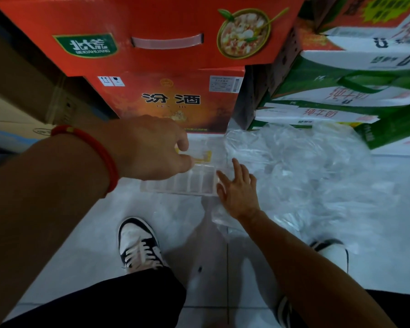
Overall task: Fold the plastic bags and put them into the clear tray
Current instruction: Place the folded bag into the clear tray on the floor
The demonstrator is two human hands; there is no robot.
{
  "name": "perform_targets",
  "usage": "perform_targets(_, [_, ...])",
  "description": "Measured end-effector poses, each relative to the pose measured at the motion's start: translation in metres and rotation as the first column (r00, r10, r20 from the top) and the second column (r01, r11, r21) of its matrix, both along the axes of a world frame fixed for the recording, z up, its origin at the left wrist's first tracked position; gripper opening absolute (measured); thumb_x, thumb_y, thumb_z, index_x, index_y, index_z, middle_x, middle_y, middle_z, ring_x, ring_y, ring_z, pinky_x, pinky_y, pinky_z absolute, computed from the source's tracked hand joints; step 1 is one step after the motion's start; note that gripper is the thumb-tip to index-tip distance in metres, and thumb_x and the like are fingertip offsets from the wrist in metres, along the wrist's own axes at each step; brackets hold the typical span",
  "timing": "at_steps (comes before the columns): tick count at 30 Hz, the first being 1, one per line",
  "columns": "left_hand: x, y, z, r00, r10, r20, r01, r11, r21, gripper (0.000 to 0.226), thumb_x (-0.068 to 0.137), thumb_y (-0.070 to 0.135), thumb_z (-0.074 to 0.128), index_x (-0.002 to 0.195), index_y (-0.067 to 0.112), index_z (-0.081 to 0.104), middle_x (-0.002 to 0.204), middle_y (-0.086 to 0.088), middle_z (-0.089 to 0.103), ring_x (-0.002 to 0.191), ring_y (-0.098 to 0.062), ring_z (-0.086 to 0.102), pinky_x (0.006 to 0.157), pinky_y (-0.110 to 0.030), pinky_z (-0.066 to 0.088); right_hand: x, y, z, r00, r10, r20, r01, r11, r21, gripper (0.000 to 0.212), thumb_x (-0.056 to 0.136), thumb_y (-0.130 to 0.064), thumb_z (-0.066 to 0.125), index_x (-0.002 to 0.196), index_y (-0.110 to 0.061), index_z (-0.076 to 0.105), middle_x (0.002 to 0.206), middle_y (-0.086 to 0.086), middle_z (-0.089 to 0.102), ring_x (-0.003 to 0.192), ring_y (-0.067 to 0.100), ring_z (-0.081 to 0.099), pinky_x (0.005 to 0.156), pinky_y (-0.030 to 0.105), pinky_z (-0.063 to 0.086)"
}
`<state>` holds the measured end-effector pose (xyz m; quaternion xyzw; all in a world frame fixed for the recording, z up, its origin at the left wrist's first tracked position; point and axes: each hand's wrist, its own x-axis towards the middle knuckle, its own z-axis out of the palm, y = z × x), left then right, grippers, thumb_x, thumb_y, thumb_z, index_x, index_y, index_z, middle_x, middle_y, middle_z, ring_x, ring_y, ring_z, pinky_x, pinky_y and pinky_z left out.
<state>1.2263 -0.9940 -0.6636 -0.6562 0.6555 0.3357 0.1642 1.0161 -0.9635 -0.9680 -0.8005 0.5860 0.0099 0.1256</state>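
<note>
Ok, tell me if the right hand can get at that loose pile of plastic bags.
Probably yes: the right hand lies open right beside the plastic bags, with nothing between them.

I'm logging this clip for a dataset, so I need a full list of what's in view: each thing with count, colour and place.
clear tray: one, transparent with ribbed compartments, on the floor in front of the red boxes
yellow-printed item: one, at the tray's far end by the left fingers; what it is cannot be told
plastic bags: a loose heap, clear, on the floor right of the tray; count unclear
red boxes: two, stacked, behind the tray
green-and-white cartons: several, stacked at right
floor: pale tiles
shoes: two, black and white
left hand: fingers curled over the tray's far end, red wristband
right hand: fingers spread, at the tray's right edge
</note>
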Motion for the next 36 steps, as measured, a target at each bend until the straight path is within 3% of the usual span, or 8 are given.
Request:
perform_targets(7, [-0.001,-0.001,-0.003,1.0,0.013,-0.01,-0.013,1.0,0.002,0.044,0.095,0.055,0.057,0.133,0.033,0.056,0.127,0.007,0.058,0.073,-0.006,0.046,0.06,-0.025,0.037,0.006,-0.008,0.006,0.986,0.063,-0.155,-0.02,0.964,0.266,0.057,0.109,-0.052,0.023,0.164,-0.038,0.016,0.171,0.018,-0.013,0.158,0.042,-0.005,0.123,0.064,0.008])
perform_targets(13, [-0.003,-0.004,-0.002,0.999,-0.031,0.021,0.031,1.0,0.0,0.046,0.096,0.055,0.056,0.135,0.033,0.056,0.134,0.006,0.058,0.065,-0.001,0.041,0.053,-0.017,0.03,0.01,-0.003,0.013,0.994,0.004,-0.106,0.013,0.988,0.157,0.058,0.104,-0.047,0.024,0.151,-0.019,0.046,0.169,0.027,0.013,0.156,0.047,0.015,0.121,0.066,0.019])
perform_targets(18, [-0.006,-0.005,0.0,0.998,-0.048,0.031,0.047,0.999,0.021,0.046,0.097,0.056,0.055,0.136,0.033,0.055,0.135,0.006,0.058,0.068,-0.001,0.043,0.056,-0.016,0.033,0.013,-0.006,0.014,0.985,0.053,-0.162,-0.005,0.959,0.282,0.058,0.11,-0.047,0.025,0.159,-0.015,0.028,0.171,0.025,-0.005,0.158,0.044,-0.003,0.124,0.063,0.007])
perform_targets(21, [-0.009,-0.006,0.005,0.997,-0.064,0.035,0.063,0.998,0.026,0.046,0.097,0.055,0.055,0.137,0.032,0.055,0.137,0.006,0.057,0.077,-0.007,0.049,0.07,-0.024,0.04,0.007,0.001,0.022,0.998,0.03,-0.049,-0.022,0.988,0.15,0.048,0.106,-0.038,0.041,0.145,-0.012,0.05,0.166,0.027,0.022,0.154,0.044,0.021,0.121,0.062,0.022])
perform_targets(25, [-0.015,-0.006,0.011,0.995,-0.098,0.03,0.098,0.995,0.008,0.045,0.098,0.054,0.054,0.138,0.032,0.054,0.137,0.007,0.056,0.07,-0.004,0.043,0.075,-0.025,0.037,-0.024,0.037,0.028,0.994,0.064,0.091,-0.054,0.993,-0.107,0.038,0.089,-0.041,0.057,0.114,-0.014,0.067,0.124,0.012,0.063,0.113,0.034,0.06,0.092,0.048,0.046])
perform_targets(27, [-0.017,-0.005,0.014,0.994,-0.106,0.037,0.106,0.994,-0.003,0.045,0.098,0.054,0.054,0.137,0.032,0.055,0.132,0.006,0.057,0.079,-0.008,0.047,0.084,-0.026,0.036,-0.039,0.063,0.021,0.996,0.086,-0.007,-0.086,0.996,-0.035,0.051,0.077,-0.045,0.072,0.119,-0.017,0.064,0.114,0.006,0.066,0.107,0.031,0.061,0.094,0.049,0.044])
perform_targets(31, [-0.021,-0.002,0.018,0.984,-0.163,0.072,0.166,0.986,-0.031,0.046,0.097,0.056,0.054,0.136,0.032,0.056,0.14,0.003,0.054,0.099,-0.015,0.048,0.089,-0.027,0.038,-0.052,0.089,0.009,0.976,0.121,-0.179,-0.128,0.991,-0.029,0.057,0.049,-0.007,0.085,0.104,-0.013,0.069,0.085,0.009,0.07,0.093,0.035,0.067,0.101,0.059,0.043])
perform_targets(36, [-0.029,0.001,0.024,0.981,-0.191,0.035,0.193,0.981,-0.033,0.043,0.098,0.052,0.055,0.136,0.031,0.058,0.138,0.004,0.055,0.106,-0.014,0.05,0.093,-0.026,0.039,-0.054,0.07,0.047,0.966,-0.101,0.238,0.084,0.993,0.079,0.011,0.089,-0.017,0.07,0.078,-0.017,0.067,0.074,0.006,0.067,0.071,0.031,0.067,0.074,0.04,0.049])
